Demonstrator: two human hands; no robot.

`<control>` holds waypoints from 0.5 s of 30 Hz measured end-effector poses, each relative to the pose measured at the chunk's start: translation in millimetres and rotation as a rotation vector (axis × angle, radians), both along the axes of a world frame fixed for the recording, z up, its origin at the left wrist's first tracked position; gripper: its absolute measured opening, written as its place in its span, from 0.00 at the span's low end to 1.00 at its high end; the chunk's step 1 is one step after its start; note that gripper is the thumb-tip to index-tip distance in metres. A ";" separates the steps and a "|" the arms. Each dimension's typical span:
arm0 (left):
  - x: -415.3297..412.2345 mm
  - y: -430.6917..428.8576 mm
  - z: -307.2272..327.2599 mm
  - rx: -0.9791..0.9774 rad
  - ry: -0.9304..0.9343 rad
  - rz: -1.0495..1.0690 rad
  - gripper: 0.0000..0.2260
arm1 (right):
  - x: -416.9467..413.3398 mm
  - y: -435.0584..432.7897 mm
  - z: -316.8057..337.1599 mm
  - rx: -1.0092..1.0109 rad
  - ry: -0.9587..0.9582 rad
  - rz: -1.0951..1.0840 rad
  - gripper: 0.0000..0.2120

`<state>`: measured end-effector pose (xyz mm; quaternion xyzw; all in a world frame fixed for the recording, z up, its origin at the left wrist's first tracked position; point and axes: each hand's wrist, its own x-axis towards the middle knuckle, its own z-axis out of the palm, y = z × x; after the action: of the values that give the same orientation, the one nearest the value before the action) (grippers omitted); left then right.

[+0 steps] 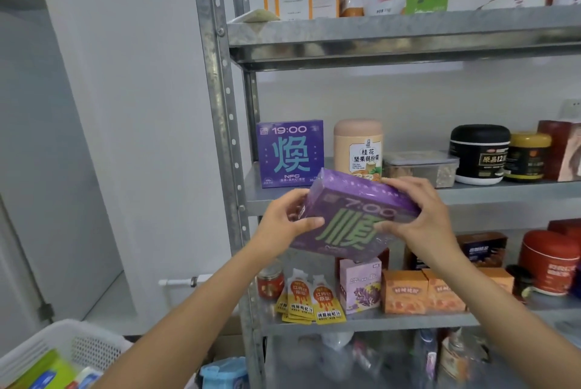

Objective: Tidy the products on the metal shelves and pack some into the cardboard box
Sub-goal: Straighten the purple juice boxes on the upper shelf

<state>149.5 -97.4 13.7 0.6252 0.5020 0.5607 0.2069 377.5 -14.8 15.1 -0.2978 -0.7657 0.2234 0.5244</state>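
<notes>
A purple box (352,215) marked 7:00 with a green character is held tilted in front of the metal shelves (408,33). My left hand (284,220) grips its left edge and my right hand (415,215) grips its right side. Behind it, on the middle shelf, a matching purple 19:00 box (289,153) stands upright beside a beige canister (358,146). No cardboard box is in view.
The middle shelf also holds a clear lidded tub (421,167), a black jar (479,153) and a yellow-lidded jar (529,156). Below lie sachets (309,300), a lilac carton (360,286), orange boxes (421,291) and a red tin (548,261). A white basket (53,351) sits bottom left.
</notes>
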 end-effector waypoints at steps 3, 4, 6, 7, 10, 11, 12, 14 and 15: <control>6.9 -13.5 -4.2 -0.101 -0.243 0.019 0.11 | -5.2 -8.8 -0.1 -0.107 0.215 0.063 0.38; 9.7 -16.9 -5.8 -0.135 -0.309 0.042 0.10 | -7.2 -12.7 -2.1 -0.198 0.296 0.100 0.38; 13.5 -22.2 -9.4 -0.166 -0.374 0.086 0.11 | -8.5 -21.1 -8.9 -0.448 0.369 0.207 0.37; 15.3 -24.6 -10.6 -0.169 -0.397 0.097 0.11 | -7.7 -24.1 -13.9 -0.573 0.372 0.277 0.37; 19.5 -31.1 -11.2 -0.172 -0.493 0.128 0.10 | -6.4 -33.7 -31.1 -0.810 0.297 0.474 0.35; 21.0 -32.5 -10.8 -0.168 -0.522 0.140 0.10 | -7.4 -37.6 -36.2 -0.849 0.272 0.510 0.33; 22.8 -34.2 -10.4 -0.171 -0.547 0.156 0.12 | -8.9 -41.2 -40.3 -0.876 0.270 0.528 0.31; 24.6 -35.9 -11.3 -0.190 -0.563 0.200 0.14 | -12.0 -45.9 -45.7 -0.902 0.310 0.526 0.29; 24.9 -36.5 -12.4 -0.198 -0.559 0.218 0.14 | -13.1 -47.8 -46.5 -0.906 0.334 0.516 0.29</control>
<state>174.4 -133.9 1.2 0.3662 0.5419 0.6780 0.3355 364.4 -62.6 -31.4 -0.2568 -0.5475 0.6965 0.3863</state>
